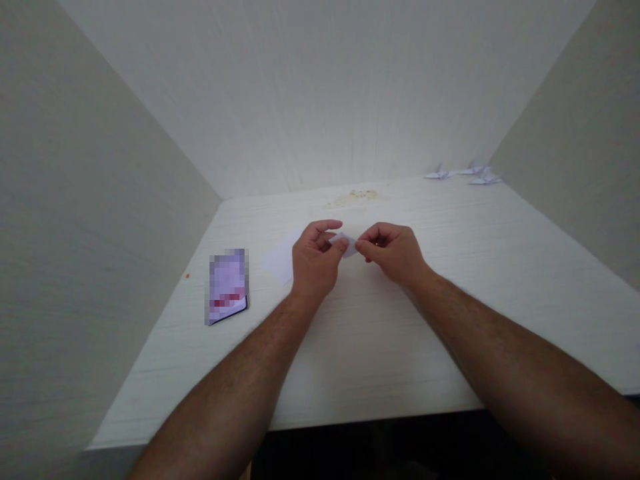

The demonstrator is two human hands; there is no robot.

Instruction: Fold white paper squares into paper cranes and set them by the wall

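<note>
A small folded piece of white paper (349,248) is held between both hands above the middle of the table. My left hand (316,260) pinches it from the left between thumb and fingers, with the index finger raised apart from it. The thumb and fingertips of my right hand (393,250) pinch its right corner. Behind my left hand lies a flat sheet of white paper (279,259) on the tabletop, partly hidden by that hand. The exact folds in the held paper are too small to make out.
Several folded paper cranes (484,179) sit at the back right corner. A phone (227,287) with a blurred screen lies on the left of the white table (380,360). Walls close in the back and both sides. A tiny orange bit (188,275) lies near the left edge.
</note>
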